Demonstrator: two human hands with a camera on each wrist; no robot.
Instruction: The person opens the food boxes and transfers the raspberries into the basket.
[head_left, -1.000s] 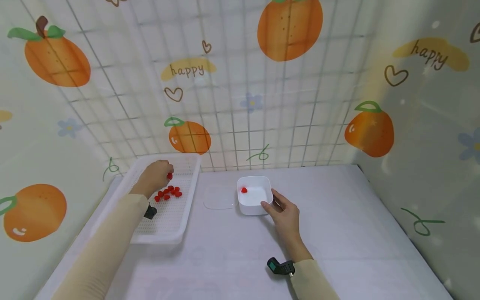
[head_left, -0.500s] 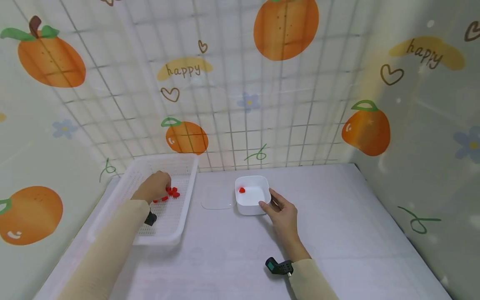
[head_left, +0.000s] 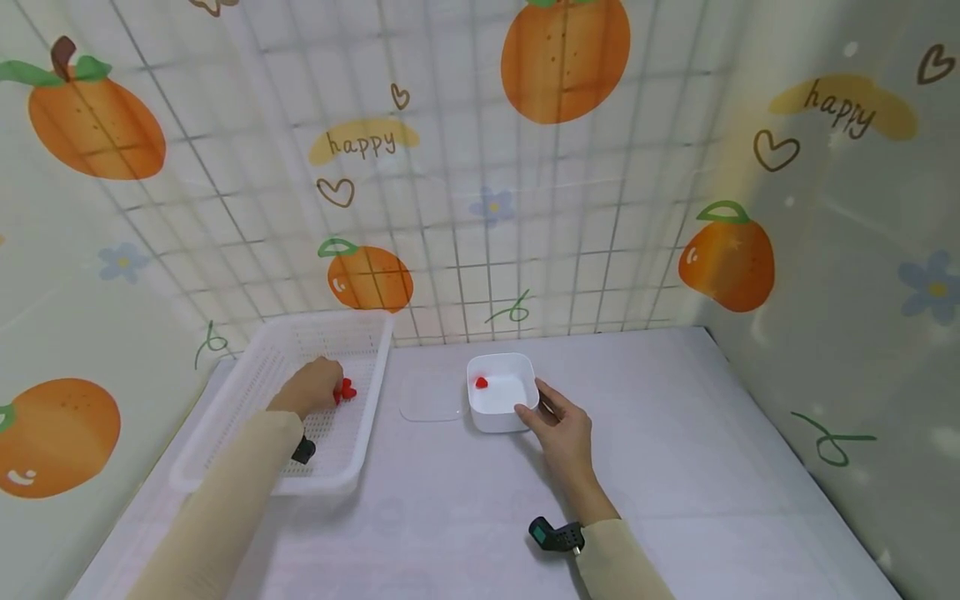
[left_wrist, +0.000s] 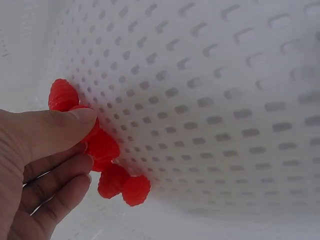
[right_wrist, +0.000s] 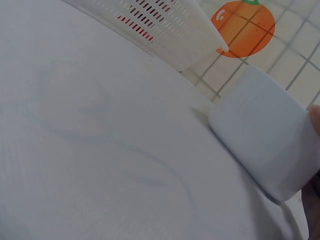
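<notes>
My left hand [head_left: 309, 387] is down inside a white perforated plastic basket [head_left: 352, 340]. Between its thumb and fingers it pinches a red raspberry [left_wrist: 92, 130], seen in the left wrist view. Several more raspberries [left_wrist: 114, 180] lie in a cluster around the fingertips on the basket's floor; the hand hides part of them in the head view. My right hand [head_left: 567, 433] grips the right side of a small white square box [head_left: 498, 422], thumb at the front corner and fingers behind. One raspberry [head_left: 482, 383] sits in the box, near its left wall.
A flat clear lid-like piece [head_left: 432, 404] lies on the white tablecloth [head_left: 450, 508] between basket and box. Behind the table hangs a gridded curtain [head_left: 450, 200] with orange prints, and side panels stand left and right. A dark wrist camera [head_left: 553, 535] sits below my right hand.
My left hand, which had a raspberry raised in its fingers, has come down toward me among the raspberries in the basket. My right hand keeps its grip on the box; the view shifts slightly.
</notes>
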